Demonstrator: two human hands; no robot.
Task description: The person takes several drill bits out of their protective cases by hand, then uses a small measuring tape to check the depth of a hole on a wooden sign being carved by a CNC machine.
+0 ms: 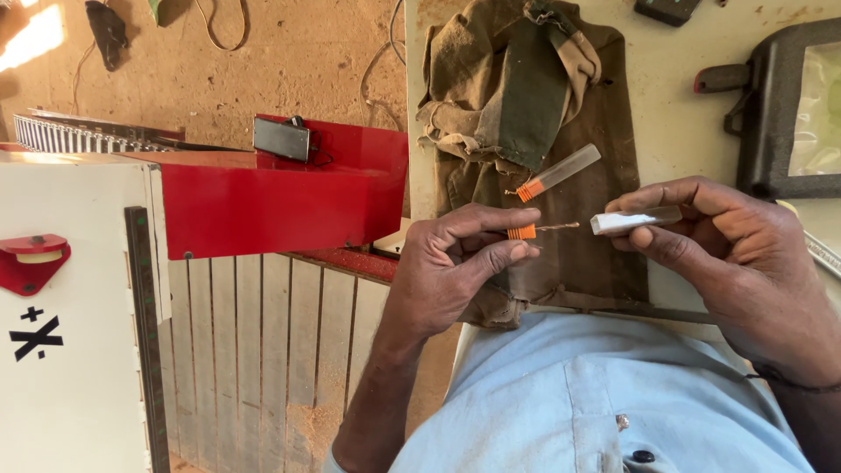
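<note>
- Pinched between thumb and fingertips of the left hand (455, 271), a thin drill bit (547, 228) is held by its orange collar, its bare metal shank pointing right, lying nearly level across the view.
- Straight off the bit's tip, with a small gap between them, the right hand (736, 254) grips a clear plastic tube (635, 219) between thumb and forefinger, the tube's long axis roughly in line with the bit and its near end facing the tip.
- Both hands hang just above a worn brown cloth pouch (526, 96) spread on a pale workbench (674, 114).
- On that pouch, just above the held bit, a second clear tube with an orange cap (556, 172) lies slanted, touching neither hand.
- Further out, a red machine housing (280, 197) stands left of the bench, and a black-framed object (788, 114) sits at the bench's right edge.
- Below the hands, the person's light blue shirt (596, 403) fills the foreground.
</note>
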